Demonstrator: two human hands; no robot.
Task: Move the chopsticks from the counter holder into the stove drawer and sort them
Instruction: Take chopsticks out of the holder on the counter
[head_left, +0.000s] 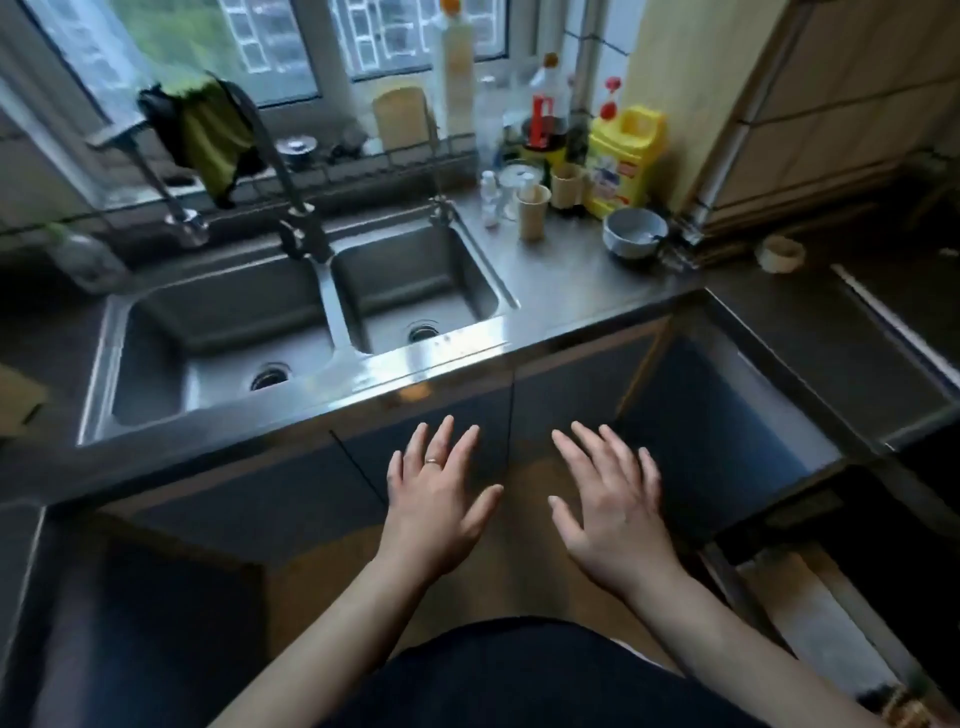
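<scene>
head view: your left hand (441, 488) and right hand (608, 499) hover palm-down before the sink cabinet (270, 499), fingers spread straight, holding nothing. the beige holder (532, 210) stands upright on the counter (571, 280); you cannot tell which way the chopsticks point.

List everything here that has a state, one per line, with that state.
left hand: open, fingers spread, holding nothing
right hand: open, fingers spread, holding nothing
faucet: no water visibly running
green cloth: draped, hanging by the faucet
blue bowl: upright on the counter
yellow jug: upright
cabinet door under the sink: shut
</scene>
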